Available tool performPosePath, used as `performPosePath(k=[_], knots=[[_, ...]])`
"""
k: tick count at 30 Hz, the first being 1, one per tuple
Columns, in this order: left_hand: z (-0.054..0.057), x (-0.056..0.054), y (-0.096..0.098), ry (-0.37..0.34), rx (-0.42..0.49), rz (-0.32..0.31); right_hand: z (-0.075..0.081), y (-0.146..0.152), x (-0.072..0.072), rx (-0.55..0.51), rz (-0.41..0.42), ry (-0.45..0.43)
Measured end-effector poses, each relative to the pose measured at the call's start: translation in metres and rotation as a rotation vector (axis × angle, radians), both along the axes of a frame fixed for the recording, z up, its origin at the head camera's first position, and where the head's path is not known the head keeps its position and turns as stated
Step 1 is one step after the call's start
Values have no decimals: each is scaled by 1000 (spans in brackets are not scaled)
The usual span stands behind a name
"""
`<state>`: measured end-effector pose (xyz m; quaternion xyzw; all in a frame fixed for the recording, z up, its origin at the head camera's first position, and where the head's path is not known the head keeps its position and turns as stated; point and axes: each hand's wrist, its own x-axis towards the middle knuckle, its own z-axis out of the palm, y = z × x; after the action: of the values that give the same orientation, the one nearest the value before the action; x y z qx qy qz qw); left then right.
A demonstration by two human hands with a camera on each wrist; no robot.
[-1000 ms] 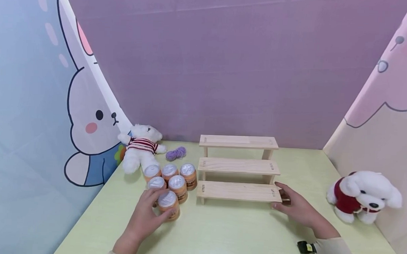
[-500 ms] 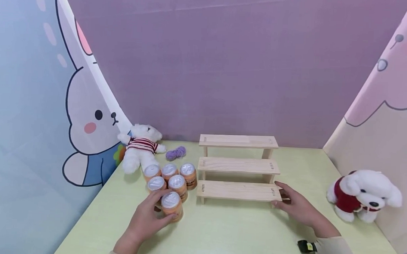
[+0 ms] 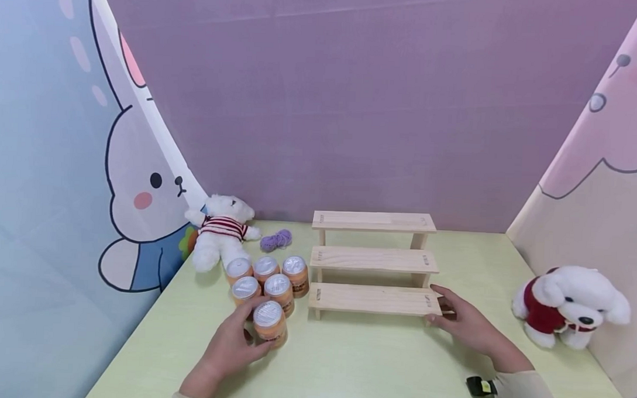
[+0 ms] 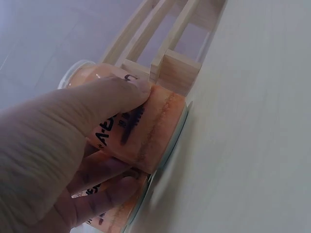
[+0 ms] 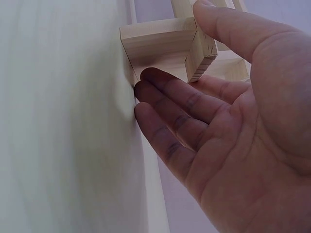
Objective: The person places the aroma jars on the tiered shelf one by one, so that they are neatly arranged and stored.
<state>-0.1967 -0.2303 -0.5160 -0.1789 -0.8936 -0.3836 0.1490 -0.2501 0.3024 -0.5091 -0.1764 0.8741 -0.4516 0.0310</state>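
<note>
My left hand holds the front orange can, its thumb across the near side and its fingers behind. In the left wrist view, dark lettering shows on this can, and a second can stands against the fingers. Several more orange cans with silvery lids stand just behind it. To the right is a three-step wooden shelf. My right hand grips the right end of its lowest step, thumb at the front and index finger behind. The other fingers extend below the step by the table.
A white plush toy in a striped shirt lies at the back left beside purple yarn. A white plush dog sits at the right. A small black object is by the right sleeve. Printed cloth walls surround the table.
The left hand has shifted the front can slightly right and toward me, away from the can behind it. The right hand and the shelf stay where they were.
</note>
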Motion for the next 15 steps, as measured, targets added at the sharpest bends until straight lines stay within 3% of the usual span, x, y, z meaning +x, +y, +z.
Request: performPosePath(k=[15], knots=[[-3,-1,0,-63,38,-24,-3,3,-2,-30,3,-19]])
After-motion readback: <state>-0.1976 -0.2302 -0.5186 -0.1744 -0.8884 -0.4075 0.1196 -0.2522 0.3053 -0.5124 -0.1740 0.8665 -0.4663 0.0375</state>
